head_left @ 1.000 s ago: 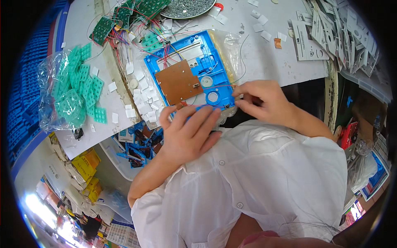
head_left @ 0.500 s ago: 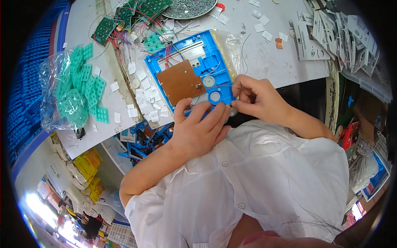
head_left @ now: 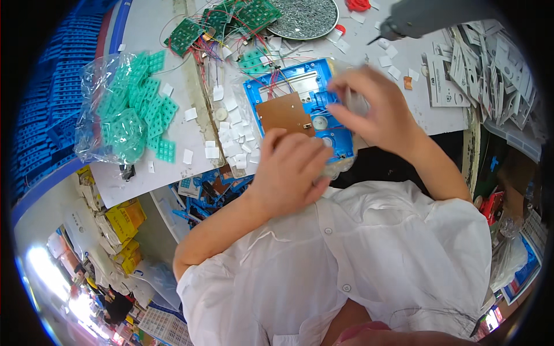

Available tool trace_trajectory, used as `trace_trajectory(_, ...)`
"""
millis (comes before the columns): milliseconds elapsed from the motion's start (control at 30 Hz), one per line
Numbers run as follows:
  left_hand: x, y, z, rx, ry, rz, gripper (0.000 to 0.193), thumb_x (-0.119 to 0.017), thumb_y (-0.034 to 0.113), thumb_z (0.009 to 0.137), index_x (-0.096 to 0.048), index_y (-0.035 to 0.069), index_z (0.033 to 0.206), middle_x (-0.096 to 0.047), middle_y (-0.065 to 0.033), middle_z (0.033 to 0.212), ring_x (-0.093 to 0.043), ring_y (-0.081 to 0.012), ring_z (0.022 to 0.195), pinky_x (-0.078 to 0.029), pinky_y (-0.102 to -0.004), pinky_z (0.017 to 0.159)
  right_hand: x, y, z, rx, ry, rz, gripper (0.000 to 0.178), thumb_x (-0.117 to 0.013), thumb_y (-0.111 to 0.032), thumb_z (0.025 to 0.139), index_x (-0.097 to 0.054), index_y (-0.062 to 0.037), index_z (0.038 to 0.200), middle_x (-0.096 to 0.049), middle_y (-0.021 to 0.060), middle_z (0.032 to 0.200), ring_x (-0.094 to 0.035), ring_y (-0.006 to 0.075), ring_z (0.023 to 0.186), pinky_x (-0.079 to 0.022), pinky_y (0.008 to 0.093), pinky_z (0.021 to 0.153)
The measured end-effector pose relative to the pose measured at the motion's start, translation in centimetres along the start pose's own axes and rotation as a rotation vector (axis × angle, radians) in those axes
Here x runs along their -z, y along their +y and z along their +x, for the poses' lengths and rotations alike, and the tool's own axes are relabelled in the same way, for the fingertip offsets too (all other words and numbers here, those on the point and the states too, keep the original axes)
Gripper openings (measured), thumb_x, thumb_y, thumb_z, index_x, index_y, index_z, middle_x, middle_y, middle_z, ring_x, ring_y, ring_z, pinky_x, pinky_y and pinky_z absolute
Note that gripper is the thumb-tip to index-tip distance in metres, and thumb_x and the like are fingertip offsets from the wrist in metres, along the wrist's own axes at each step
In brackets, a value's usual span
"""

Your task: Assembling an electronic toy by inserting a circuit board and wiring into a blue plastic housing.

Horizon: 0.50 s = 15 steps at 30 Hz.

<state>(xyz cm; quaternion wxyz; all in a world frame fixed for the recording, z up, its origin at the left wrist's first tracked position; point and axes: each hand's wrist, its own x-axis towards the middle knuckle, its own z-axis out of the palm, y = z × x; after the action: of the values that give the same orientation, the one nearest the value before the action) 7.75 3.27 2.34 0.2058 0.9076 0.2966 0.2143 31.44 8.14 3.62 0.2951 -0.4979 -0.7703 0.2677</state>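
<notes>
A blue plastic housing (head_left: 343, 138) lies on clear plastic wrap at the table's front edge. A brown circuit board (head_left: 283, 114) sits in it, with thin red wires running off its far side. A round white disc (head_left: 319, 122) shows in the housing's right part. My left hand (head_left: 291, 167) rests spread over the near edge of board and housing, hiding that edge. Above the housing's right side hovers my right hand (head_left: 378, 109), slightly blurred, thumb and forefinger apart; I see nothing between them.
A grey power screwdriver (head_left: 427, 20) hangs at upper right. Behind the housing are green circuit boards (head_left: 251, 14) and a round tray of screws (head_left: 303, 20). Green keypads (head_left: 153, 115) in a bag lie left; white panels (head_left: 502, 75) are stacked right. Small white pads (head_left: 236, 138) litter the table.
My right hand has lifted from the housing's near right corner and moved away from me, its pinch opened. The view has shifted, bringing the screwdriver in. My left hand stays at the near edge.
</notes>
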Motion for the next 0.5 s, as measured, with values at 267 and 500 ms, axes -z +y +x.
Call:
trace_trajectory(267,0.7,-7.7,4.2,0.433,0.414,0.276,0.036,-0.081,0.021,0.074,-0.06,0.006,0.099,-0.062,-0.012,0.098,-0.061,-0.034,0.09,-0.045,-0.0468,0.077,-5.3,2.3,6.7,0.157,-0.099,-0.196,0.047,-0.076,-0.035,0.075,-0.072,-0.0041,0.11,-0.068,0.0139,0.105,-0.06,0.0359,0.102,-0.053,0.0443,0.089)
trace_trajectory(500,-0.9,-8.4,3.8,0.478,0.539,0.08,0.028,-0.076,0.012,0.078,-0.06,0.002,0.1,-0.059,-0.0122,0.093,-0.059,-0.0291,0.08,-0.048,-0.0395,0.071,-6.1,2.0,6.7,0.162,0.014,-0.197,0.037,-0.077,-0.032,0.076,-0.072,-0.0058,0.101,-0.068,0.01,0.094,-0.062,0.0328,0.091,-0.054,0.0435,0.08)
